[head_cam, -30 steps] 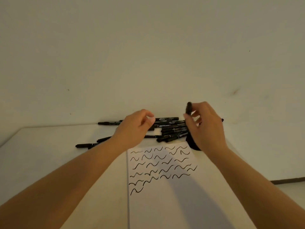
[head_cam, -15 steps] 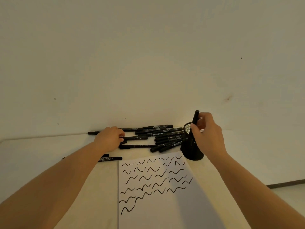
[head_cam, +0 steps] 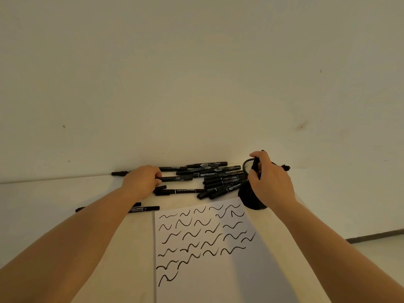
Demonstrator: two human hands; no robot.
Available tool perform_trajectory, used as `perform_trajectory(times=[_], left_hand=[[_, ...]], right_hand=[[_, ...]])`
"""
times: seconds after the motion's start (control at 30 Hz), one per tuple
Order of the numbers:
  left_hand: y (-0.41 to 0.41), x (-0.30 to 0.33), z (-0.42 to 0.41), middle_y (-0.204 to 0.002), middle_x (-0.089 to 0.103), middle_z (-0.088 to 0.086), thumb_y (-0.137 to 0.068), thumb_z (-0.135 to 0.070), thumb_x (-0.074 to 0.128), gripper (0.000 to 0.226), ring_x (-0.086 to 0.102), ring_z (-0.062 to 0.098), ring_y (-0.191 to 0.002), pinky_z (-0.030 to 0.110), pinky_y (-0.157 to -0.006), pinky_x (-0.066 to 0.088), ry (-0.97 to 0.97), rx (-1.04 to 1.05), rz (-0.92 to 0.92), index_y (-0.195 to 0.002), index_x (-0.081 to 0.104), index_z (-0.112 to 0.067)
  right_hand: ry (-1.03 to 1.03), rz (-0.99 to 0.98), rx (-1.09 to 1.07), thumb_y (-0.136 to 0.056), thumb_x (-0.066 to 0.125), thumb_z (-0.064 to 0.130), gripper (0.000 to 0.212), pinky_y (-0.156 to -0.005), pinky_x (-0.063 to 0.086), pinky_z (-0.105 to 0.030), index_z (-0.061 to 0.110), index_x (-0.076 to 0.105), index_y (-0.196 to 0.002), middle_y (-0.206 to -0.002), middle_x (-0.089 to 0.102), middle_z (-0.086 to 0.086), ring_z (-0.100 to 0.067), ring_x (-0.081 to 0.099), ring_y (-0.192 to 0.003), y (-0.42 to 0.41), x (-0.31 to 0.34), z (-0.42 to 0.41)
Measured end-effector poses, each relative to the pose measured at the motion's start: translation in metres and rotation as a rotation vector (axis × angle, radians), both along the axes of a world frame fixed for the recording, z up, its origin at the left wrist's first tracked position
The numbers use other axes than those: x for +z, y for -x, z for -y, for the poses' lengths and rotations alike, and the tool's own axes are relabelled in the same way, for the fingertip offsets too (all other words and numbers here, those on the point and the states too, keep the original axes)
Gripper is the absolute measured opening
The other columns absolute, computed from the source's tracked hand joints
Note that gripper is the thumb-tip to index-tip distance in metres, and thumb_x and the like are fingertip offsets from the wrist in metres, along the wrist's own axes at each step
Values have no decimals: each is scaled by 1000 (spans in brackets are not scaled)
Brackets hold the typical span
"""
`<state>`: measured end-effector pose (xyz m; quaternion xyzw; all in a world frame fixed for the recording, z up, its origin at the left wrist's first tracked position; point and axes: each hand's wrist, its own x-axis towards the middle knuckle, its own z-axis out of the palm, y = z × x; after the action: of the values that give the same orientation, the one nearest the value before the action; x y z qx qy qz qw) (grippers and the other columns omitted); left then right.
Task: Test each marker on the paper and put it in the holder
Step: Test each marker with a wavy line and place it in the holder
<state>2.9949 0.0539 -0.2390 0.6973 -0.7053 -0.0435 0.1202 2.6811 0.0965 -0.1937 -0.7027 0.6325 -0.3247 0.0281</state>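
Observation:
A white sheet of paper [head_cam: 207, 272] covered with black wavy test strokes lies in front of me on the table. Behind it several black markers [head_cam: 220, 179] lie in a loose pile by the wall. A black mesh holder [head_cam: 248, 194] stands at the paper's far right corner. My right hand [head_cam: 270, 182] pinches a black marker [head_cam: 254, 163] upright, its lower part inside the holder. My left hand [head_cam: 141, 181] grips one marker [head_cam: 177, 178] at the left end of the pile.
The pale table [head_cam: 65, 204] butts against a plain wall [head_cam: 196, 84]. Two more markers [head_cam: 144, 209] lie left of the paper, partly under my left forearm. Another marker end [head_cam: 286, 167] shows behind my right hand. The table's right edge drops to the floor [head_cam: 382, 248].
My right hand has lowered its marker from above the holder down into it. My left hand has reached forward to the pile and closed round a marker.

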Motion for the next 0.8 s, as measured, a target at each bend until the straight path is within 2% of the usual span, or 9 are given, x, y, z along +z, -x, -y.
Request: perform_trajectory(times=[0.07, 0.13, 0.2, 0.27, 0.37, 0.5, 0.67, 0.73, 0.8], left_hand=[[-1, 4, -3, -99, 63, 3, -91, -26, 52, 20, 54, 17, -81, 29, -67, 41, 14, 22, -43, -108, 59, -19], [0, 12, -9, -96, 63, 2, -92, -28, 49, 21, 54, 16, -77, 29, -64, 41, 35, 16, -44, -109, 57, -18], [6, 21, -19, -95, 64, 1, -94, -30, 46, 21, 53, 16, -76, 29, -61, 40, 73, 5, -38, -110, 56, -20], [16, 30, -35, -90, 63, -2, -93, -32, 46, 21, 54, 15, -74, 28, -59, 38, 107, -7, -94, -109, 56, -22], [32, 42, -65, -93, 65, -6, -93, -30, 49, 17, 59, 13, -82, 28, -68, 45, 125, -60, -334, -108, 55, -24], [55, 58, -119, -90, 67, -13, -91, -24, 52, 15, 62, 3, -87, 22, -78, 47, 160, -169, -641, -92, 50, -39], [79, 55, -180, -86, 67, -18, -89, -30, 52, 20, 63, 3, -78, 26, -70, 51, 69, -330, -580, -88, 49, -49], [82, 48, -194, -86, 67, -17, -90, -31, 52, 15, 61, -1, -78, 21, -72, 51, 46, -377, -543, -93, 52, -46], [82, 39, -206, -84, 66, -16, -89, -30, 54, 12, 59, -1, -77, 19, -70, 48, 56, -389, -540, -98, 58, -37]], right_hand=[[-29, 15, 8, -89, 48, 19, 37, -51, 36, -28, 22, 40, -125, -81, 60, -2, -21, 55, -72, 0, 3, -1], [-7, 10, 19, -89, 50, 19, 40, -65, 40, -31, 20, 42, -127, -105, 60, -5, -23, 53, -93, -2, 7, -5], [108, -34, 12, -87, 54, 17, 43, -84, 40, -34, 16, 44, -129, -120, 56, -5, -24, 46, -111, -4, 13, -12], [273, -12, 5, -83, 58, 12, 43, -92, 39, -37, 14, 49, -125, -122, 56, -5, -24, 43, -115, -7, 20, -23], [422, 78, 38, -81, 60, 10, 32, -81, 38, -28, 15, 56, -113, -106, 62, -1, -16, 44, -102, -11, 26, -45], [-2, 420, 233, -86, 56, 24, 12, -59, 38, -13, 34, 54, -93, -74, 62, 14, 0, 55, -68, -31, 24, -87], [-327, 859, 449, -85, 62, 20, 18, -52, 44, -19, 27, 56, -101, -66, 65, -3, -4, 56, -53, -59, 9, -126], [-350, 955, 442, -86, 60, 21, 8, -47, 42, -18, 18, 61, -93, -58, 63, 0, -6, 53, -47, -66, 0, -141], [-384, 1006, 411, -88, 57, 23, 18, -44, 41, -19, 9, 62, -78, -51, 60, -1, -8, 50, -42, -71, -10, -154]])
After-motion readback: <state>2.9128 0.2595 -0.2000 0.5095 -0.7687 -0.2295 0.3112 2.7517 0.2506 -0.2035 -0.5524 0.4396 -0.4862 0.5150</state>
